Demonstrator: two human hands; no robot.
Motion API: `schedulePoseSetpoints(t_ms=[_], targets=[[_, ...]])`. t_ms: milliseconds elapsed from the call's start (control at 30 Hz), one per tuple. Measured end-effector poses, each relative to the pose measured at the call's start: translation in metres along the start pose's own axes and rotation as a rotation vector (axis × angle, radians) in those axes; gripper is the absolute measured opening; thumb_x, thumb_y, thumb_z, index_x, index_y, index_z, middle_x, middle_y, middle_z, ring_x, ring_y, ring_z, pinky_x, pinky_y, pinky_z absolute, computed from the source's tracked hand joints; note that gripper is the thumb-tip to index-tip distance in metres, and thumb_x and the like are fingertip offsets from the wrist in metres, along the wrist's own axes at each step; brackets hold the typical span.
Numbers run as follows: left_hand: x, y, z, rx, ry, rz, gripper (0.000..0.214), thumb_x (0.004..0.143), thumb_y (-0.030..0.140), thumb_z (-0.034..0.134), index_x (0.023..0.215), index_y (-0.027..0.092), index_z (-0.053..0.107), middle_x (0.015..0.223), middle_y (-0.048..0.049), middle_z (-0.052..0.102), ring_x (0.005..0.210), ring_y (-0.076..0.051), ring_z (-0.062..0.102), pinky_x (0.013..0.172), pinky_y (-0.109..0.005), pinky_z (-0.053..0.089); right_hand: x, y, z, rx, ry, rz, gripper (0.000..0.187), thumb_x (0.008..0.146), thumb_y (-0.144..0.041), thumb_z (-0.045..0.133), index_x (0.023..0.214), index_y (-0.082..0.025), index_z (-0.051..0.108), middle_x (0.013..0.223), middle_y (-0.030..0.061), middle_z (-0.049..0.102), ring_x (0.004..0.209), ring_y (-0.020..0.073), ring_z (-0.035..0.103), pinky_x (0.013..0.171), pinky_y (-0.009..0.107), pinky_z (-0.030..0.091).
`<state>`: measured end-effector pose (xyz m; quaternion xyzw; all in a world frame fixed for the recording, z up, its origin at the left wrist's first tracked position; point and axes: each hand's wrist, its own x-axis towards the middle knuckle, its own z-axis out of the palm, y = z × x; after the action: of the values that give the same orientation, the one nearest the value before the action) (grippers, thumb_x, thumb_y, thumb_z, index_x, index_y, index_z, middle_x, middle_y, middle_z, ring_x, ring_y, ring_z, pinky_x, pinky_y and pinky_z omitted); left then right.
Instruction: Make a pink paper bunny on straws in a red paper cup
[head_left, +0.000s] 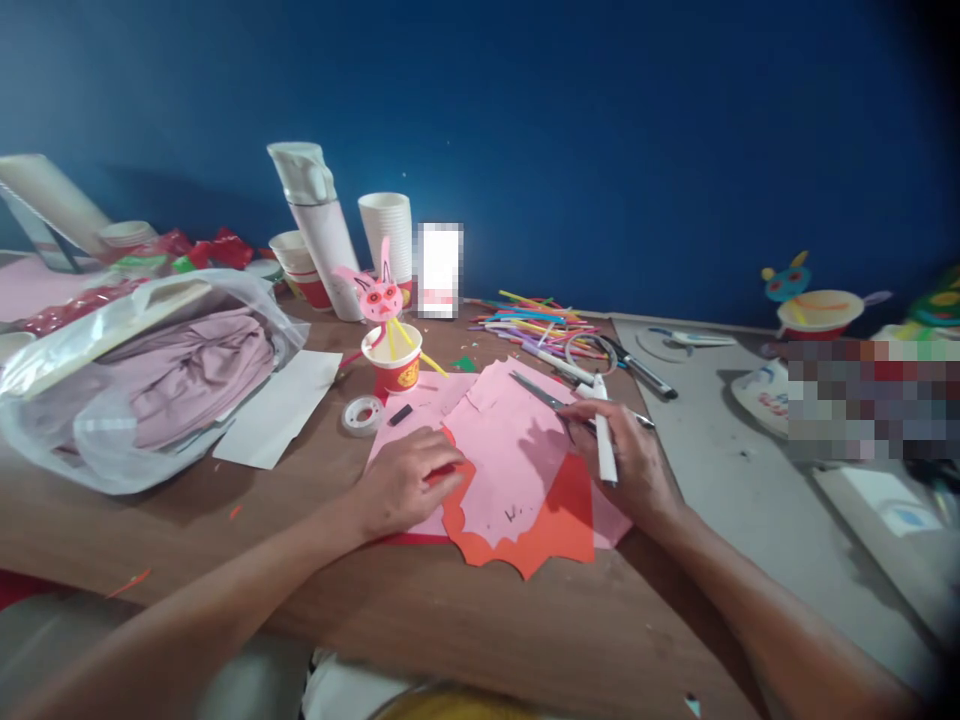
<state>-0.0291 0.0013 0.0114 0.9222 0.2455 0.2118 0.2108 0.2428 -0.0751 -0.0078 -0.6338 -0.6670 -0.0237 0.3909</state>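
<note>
My right hand (630,455) is closed around a white pen (606,440) that points down. Scissors (544,392) also sit at its fingers, blades towards the upper left, with their handles partly hidden by the hand. Bent but apart, the fingers of my left hand (409,480) rest at the left edge of an orange paper (566,510) with a scalloped, pointed edge. On that paper lies a pink paper piece (499,480) with small dark marks. A larger pink sheet (611,520) is underneath. A small dark cap-like piece (401,414) lies above my left hand.
Behind the papers stands a paper cup (397,375) with a pink rabbit face and straws. Beside it lies a tape roll (362,415). Colourful straws (536,320), a black cutter (649,372), stacked cups (386,225) and a plastic bag (97,450) surround the workspace.
</note>
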Motion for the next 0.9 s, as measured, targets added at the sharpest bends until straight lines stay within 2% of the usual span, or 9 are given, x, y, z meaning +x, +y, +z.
schedulePoseSetpoints(t_ms=[100,200,333,467,600,700,800,900], targets=[[0.0,0.007,0.002,0.038,-0.166,0.08,0.036,0.075,0.043,0.062,0.099,0.017,0.062,0.098,-0.0078,0.061,0.089,-0.021,0.052,0.08,-0.035,0.043,0.007,0.019,-0.002,-0.137,0.037,0.038,0.03,0.082,-0.027,0.053,0.112,-0.022,0.051,0.103,0.0066,0.066,0.097,0.0243,0.059,0.085,0.039,0.04],[-0.001,0.01,0.002,0.073,-0.243,0.101,0.048,0.072,0.051,0.063,0.105,0.017,0.06,0.105,-0.0093,0.057,0.093,-0.023,0.049,0.083,-0.039,0.041,0.011,0.034,-0.001,-0.282,0.056,0.056,0.034,0.081,-0.028,0.054,0.114,-0.021,0.049,0.102,0.0071,0.067,0.093,0.0251,0.06,0.085,0.04,0.037],[-0.001,0.008,0.005,0.099,-0.257,0.107,0.036,0.078,0.045,0.058,0.101,0.018,0.061,0.104,-0.0087,0.056,0.091,-0.022,0.048,0.082,-0.037,0.039,0.011,0.038,-0.001,-0.376,-0.01,-0.022,0.033,0.08,-0.031,0.054,0.111,-0.02,0.052,0.095,0.0071,0.068,0.088,0.0242,0.06,0.085,0.039,0.036],[0.0,0.006,0.01,0.112,-0.231,0.089,0.024,0.083,0.036,0.053,0.094,0.017,0.062,0.1,-0.0079,0.057,0.089,-0.02,0.048,0.079,-0.033,0.04,0.008,0.026,-0.002,-0.427,-0.098,-0.177,0.035,0.078,-0.016,0.048,0.113,-0.017,0.054,0.089,0.0077,0.069,0.087,0.0231,0.059,0.09,0.04,0.032],[0.0,0.003,0.01,0.131,-0.175,-0.081,0.027,0.084,0.037,0.049,0.097,0.017,0.063,0.098,-0.0079,0.058,0.091,-0.02,0.052,0.081,-0.032,0.041,0.006,0.017,-0.002,-0.517,-0.181,-0.211,0.041,0.075,-0.006,0.044,0.113,-0.015,0.054,0.092,0.0086,0.068,0.088,0.0235,0.059,0.086,0.039,0.033],[0.005,0.004,-0.002,0.129,-0.16,-0.277,0.027,0.086,0.035,0.045,0.101,0.019,0.063,0.098,-0.0054,0.06,0.09,-0.018,0.055,0.08,-0.029,0.042,0.005,0.017,0.0,-0.567,-0.228,-0.197,0.042,0.075,-0.006,0.043,0.114,-0.016,0.055,0.09,0.0085,0.067,0.088,0.0245,0.058,0.079,0.036,0.036],[0.014,0.012,-0.02,0.125,-0.218,-0.433,0.027,0.086,0.03,0.043,0.099,0.021,0.064,0.093,-0.0028,0.063,0.08,-0.016,0.058,0.072,-0.025,0.043,0.004,0.019,0.002,-0.587,-0.237,-0.168,0.044,0.073,-0.006,0.044,0.115,-0.016,0.054,0.09,0.0092,0.066,0.087,0.0253,0.058,0.074,0.035,0.038],[0.02,0.015,-0.029,0.192,-0.281,-0.501,0.028,0.085,0.03,0.043,0.102,0.02,0.063,0.096,-0.0041,0.063,0.083,-0.017,0.058,0.074,-0.026,0.042,0.003,0.019,0.002,-0.578,-0.232,-0.14,0.046,0.073,-0.007,0.044,0.117,-0.014,0.052,0.094,0.0107,0.065,0.089,0.0255,0.058,0.073,0.033,0.041]])
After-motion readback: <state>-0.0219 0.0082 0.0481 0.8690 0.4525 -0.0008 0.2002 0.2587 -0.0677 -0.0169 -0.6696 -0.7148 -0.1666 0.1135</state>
